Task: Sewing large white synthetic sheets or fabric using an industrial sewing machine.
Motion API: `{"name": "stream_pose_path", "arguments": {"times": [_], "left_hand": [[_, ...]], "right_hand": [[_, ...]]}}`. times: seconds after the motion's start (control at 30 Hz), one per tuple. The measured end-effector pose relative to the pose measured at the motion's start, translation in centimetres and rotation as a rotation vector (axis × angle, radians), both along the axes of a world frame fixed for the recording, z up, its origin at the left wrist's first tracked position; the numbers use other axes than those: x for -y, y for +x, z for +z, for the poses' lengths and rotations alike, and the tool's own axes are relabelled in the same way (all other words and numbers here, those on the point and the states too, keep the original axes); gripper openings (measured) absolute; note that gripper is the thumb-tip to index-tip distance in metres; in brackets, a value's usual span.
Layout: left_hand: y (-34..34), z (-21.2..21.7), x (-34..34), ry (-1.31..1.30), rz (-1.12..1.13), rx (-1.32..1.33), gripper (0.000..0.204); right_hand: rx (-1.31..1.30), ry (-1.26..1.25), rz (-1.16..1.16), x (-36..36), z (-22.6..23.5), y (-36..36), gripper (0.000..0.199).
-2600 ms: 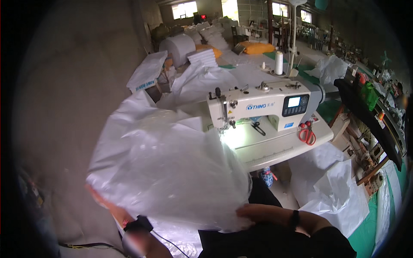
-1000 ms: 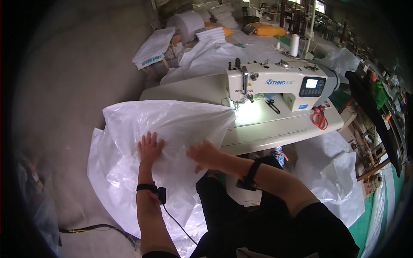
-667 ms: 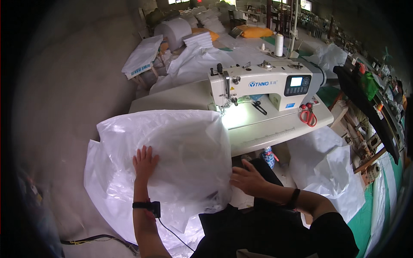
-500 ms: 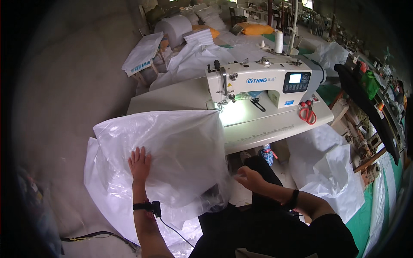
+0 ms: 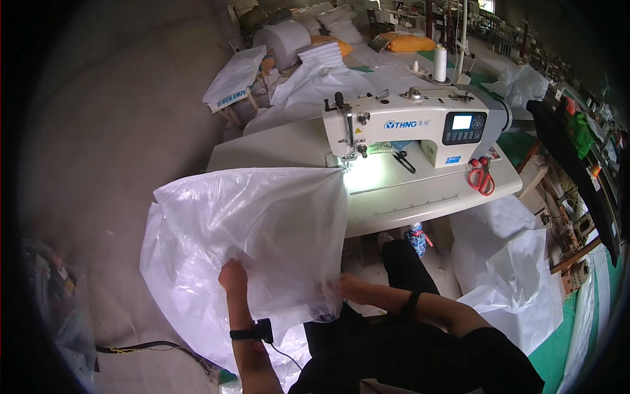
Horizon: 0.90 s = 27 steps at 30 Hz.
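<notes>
At lower centre-left of the frame, the left hand (image 5: 233,277) topped a near-upright forearm, its grip closed in a fist on the glossy, crinkled white plastic sheet (image 5: 262,220). The right hand (image 5: 346,287) reached leftward to the sheet's edge, its grip impossible to tell behind hazy film. The sheet filled centre-left, its upper edge running to the smooth, hard-bodied sewing machine (image 5: 397,134)

- Harsh white glare beneath the sewing machine (image 5: 400,130) washes out part of the table (image 5: 410,211).
- Bright streaks gleam on the plastic sheet (image 5: 275,223).
- Daylight shows at a small window (image 5: 486,5); the far room (image 5: 558,46) is dim.
- Black corners, bowed straight edges; the lower-left clutter (image 5: 56,289) looks soft.
</notes>
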<state>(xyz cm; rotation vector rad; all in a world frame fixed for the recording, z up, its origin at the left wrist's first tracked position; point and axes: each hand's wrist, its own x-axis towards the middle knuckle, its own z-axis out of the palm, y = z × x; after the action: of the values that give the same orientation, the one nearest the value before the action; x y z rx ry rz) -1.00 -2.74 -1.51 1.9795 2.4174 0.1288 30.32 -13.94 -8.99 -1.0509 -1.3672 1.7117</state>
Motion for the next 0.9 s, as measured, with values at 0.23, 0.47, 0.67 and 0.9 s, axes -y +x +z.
{"name": "stream_pose_path", "arguments": {"times": [0.23, 0.47, 0.67, 0.9], "left_hand": [[-4.1, 3.1, -3.4, 0.559, -0.009, 0.858, 0.021], [-1.8, 7.8, -11.4, 0.955, -0.211, 0.515, 0.027], [6.0, 3.2, -10.4, 0.15, -0.286, -0.033, 0.075], [6.4, 2.1, -8.6, 0.01, -0.237, 0.052, 0.075]], "right_hand": [[-0.216, -0.544, 0.015, 2.2, 0.3, 3.6, 0.049], [-0.08, -0.482, 0.078, 1.0, 3.9, 1.6, 0.073], [0.024, -0.493, -0.08, -0.8, 2.4, -0.4, 0.054], [-0.012, -0.261, 0.141, 5.5, 4.7, 9.3, 0.035]]}}
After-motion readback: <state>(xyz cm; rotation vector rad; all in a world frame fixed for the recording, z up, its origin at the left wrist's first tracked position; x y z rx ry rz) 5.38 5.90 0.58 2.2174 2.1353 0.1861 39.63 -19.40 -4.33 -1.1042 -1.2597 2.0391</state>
